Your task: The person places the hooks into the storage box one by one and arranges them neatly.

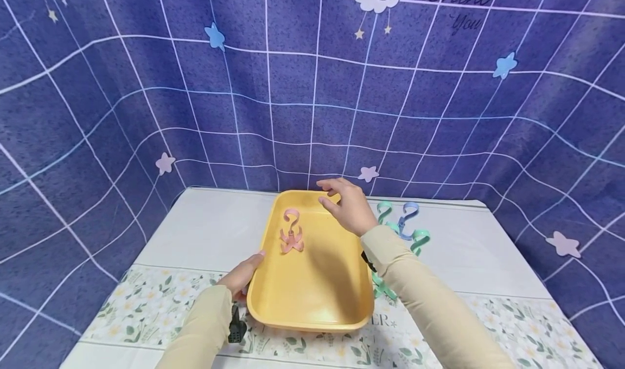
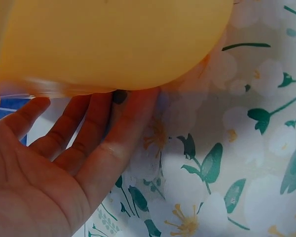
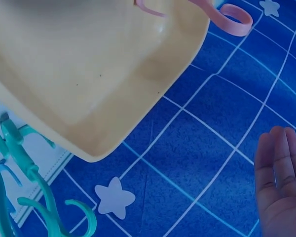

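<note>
A yellow tray [image 1: 312, 315] sits in front of me, and in its left half lies a pink hook hanger [image 1: 291, 239] with several curved prongs. My left hand [image 1: 242, 275] grips the tray's left side, thumb at the rim; in the left wrist view its fingers [image 2: 121, 136] reach under the tray's curved edge. Above the far right part of the tray is my right hand [image 1: 348, 206], fingers loosely bent, holding nothing. Right of the tray lie green hook hangers [image 1: 420, 240] and a blue hook hanger [image 1: 409, 217], partly hidden by the right forearm.
A white tablecloth with a floral band [image 1: 166, 298] covers the table. Another green hanger [image 1: 383, 287] shows between the tray's right edge and the right sleeve. Behind the table hangs a blue gridded curtain [image 1: 293, 125] with stars.
</note>
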### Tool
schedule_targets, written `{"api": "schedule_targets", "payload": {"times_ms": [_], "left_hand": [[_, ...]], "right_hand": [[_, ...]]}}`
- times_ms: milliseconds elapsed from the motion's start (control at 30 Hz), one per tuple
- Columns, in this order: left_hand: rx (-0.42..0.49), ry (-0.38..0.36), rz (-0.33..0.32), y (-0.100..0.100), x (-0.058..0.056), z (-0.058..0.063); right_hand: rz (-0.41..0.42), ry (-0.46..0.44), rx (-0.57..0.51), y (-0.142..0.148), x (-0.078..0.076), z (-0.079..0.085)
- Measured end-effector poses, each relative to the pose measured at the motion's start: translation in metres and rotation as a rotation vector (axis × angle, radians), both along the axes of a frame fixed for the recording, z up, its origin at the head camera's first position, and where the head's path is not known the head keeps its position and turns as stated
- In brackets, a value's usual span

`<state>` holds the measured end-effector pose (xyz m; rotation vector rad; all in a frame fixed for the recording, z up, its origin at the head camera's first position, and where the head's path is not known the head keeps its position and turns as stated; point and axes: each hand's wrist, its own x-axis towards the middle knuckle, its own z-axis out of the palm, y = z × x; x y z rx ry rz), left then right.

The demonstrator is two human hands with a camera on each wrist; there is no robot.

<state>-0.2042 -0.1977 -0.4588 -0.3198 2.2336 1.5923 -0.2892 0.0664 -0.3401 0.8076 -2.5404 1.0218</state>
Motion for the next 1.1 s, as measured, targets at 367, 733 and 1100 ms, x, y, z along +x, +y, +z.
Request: {"api": "schedule_targets", "payload": {"times_ms": [367,733,1100], "left_hand": [[-0.016,-0.001,-0.003,0.0,0.002,0.001],[-0.031,-0.017,-0.026,-0.001,-0.001,-0.001],[-0.01,-0.02,-0.02,-0.001,-0.002,0.002]], "right_hand": [[-0.045,0.0,-0.034,0.015,0.003,0.006],[-0.061,0.014,-0.061,0.03,0.007,0.018],[-0.02,0.053,-0.052,0.041,0.019,0.026]]}}
